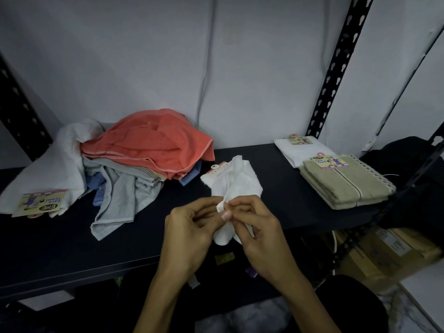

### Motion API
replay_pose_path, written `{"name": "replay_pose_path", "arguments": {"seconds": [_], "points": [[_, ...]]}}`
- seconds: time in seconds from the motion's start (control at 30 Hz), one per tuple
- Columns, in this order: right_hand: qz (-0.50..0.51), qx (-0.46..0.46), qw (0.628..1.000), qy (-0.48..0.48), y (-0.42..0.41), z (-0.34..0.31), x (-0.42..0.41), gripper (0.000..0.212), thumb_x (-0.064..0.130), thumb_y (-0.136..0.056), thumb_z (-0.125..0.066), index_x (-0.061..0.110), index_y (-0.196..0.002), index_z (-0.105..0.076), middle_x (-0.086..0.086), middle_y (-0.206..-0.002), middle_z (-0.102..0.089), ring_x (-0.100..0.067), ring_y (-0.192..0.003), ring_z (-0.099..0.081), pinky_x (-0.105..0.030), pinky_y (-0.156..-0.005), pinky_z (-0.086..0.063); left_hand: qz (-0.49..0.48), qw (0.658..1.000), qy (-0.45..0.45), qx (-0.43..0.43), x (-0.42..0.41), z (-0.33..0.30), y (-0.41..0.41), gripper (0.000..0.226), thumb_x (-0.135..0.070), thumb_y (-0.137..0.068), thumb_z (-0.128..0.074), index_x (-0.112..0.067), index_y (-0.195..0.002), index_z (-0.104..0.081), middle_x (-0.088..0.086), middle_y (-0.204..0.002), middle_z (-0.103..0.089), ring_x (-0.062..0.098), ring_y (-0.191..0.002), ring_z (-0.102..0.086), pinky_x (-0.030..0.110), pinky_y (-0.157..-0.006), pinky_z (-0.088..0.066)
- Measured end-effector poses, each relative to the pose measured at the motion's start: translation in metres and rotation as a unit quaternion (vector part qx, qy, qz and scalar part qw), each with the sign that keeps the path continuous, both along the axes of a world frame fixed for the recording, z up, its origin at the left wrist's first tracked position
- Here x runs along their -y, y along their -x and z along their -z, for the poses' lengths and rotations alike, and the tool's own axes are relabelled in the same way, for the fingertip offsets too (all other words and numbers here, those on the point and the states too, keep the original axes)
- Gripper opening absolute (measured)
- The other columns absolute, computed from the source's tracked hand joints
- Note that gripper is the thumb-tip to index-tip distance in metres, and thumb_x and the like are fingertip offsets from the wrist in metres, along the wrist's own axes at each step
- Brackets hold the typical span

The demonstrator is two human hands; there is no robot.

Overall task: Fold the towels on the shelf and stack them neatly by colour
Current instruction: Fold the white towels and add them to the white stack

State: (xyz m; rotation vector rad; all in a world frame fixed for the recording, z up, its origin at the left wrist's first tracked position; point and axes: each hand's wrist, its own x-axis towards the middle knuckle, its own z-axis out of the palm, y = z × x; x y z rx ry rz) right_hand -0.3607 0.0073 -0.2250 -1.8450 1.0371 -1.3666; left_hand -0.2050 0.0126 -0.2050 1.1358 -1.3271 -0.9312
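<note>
A crumpled white towel (236, 181) lies at the middle of the dark shelf (60, 241), its near end lifted off the board. My left hand (189, 234) and my right hand (259, 227) both pinch that near end, fingers curled, close together over the shelf's front edge. At the left sits a loose heap: a coral towel (153, 143) on top, grey towels (120, 195) and a bit of blue under it, and a white towel (55, 169) with a label card. On the right lie a folded white towel (300, 151) and a beige stack (343, 183).
Black perforated uprights stand at the back right (336, 68) and far left (19, 111). A pale wall with a hanging cable runs behind the shelf. Cardboard boxes (384, 251) sit below at the right. A dark bundle (408, 152) lies beyond the beige stack.
</note>
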Motion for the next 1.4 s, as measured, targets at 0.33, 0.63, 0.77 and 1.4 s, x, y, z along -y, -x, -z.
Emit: {"name": "replay_pose_path", "arguments": {"seconds": [0.33, 0.63, 0.77, 1.4], "points": [[0.104, -0.118, 0.986, 0.062, 0.031, -0.01, 0.11, 0.043, -0.013, -0.09, -0.045, 0.015, -0.107, -0.073, 0.005, -0.115, -0.064, -0.015, -0.11, -0.056, -0.025, -0.098, -0.043, -0.093, 0.958, 0.079, 0.258, 0.023, -0.023, -0.091, 0.019, -0.011, -0.09, -0.073, -0.024, -0.101, -0.079, -0.023, -0.092, -0.076, -0.005, -0.088, -0.071, 0.014, -0.082, -0.053], [0.032, -0.44, 0.897, -0.036, 0.047, 0.012, 0.166, 0.031, 0.025, -0.097, -0.06, 0.028, -0.128, -0.062, 0.008, -0.143, -0.049, -0.018, -0.13, -0.035, -0.041, -0.108, -0.031, -0.141, 0.914, 0.143, 0.352, 0.031, -0.035, -0.131, 0.021, -0.004, -0.09, -0.07, -0.019, -0.102, -0.079, -0.032, -0.091, -0.067, -0.016, -0.089, -0.064, 0.004, -0.083, -0.046], [0.01, -0.375, 0.926, -0.035, 0.057, 0.005, 0.155, 0.009, 0.033, -0.089, -0.073, 0.027, -0.094, -0.067, 0.012, -0.113, -0.063, -0.006, -0.108, -0.045, -0.036, -0.098, -0.039, -0.197, 0.89, 0.157, 0.381, 0.04, -0.041, -0.154, 0.021, -0.005, -0.089, -0.072, -0.018, -0.104, -0.078, -0.026, -0.088, -0.067, -0.005, -0.087, -0.065, 0.002, -0.081, -0.041], [0.024, -0.194, 0.981, -0.005, 0.086, -0.061, 0.092, 0.012, 0.014, -0.091, -0.072, 0.025, -0.09, -0.07, 0.002, -0.088, -0.071, -0.025, -0.079, -0.064, -0.044, -0.078, -0.053, -0.188, 0.911, 0.093, 0.355, 0.096, -0.064, -0.176, 0.02, -0.004, -0.092, -0.069, -0.008, -0.11, -0.076, 0.007, -0.102, -0.076, 0.019, -0.094, -0.069, 0.024, -0.087, -0.046]]}}
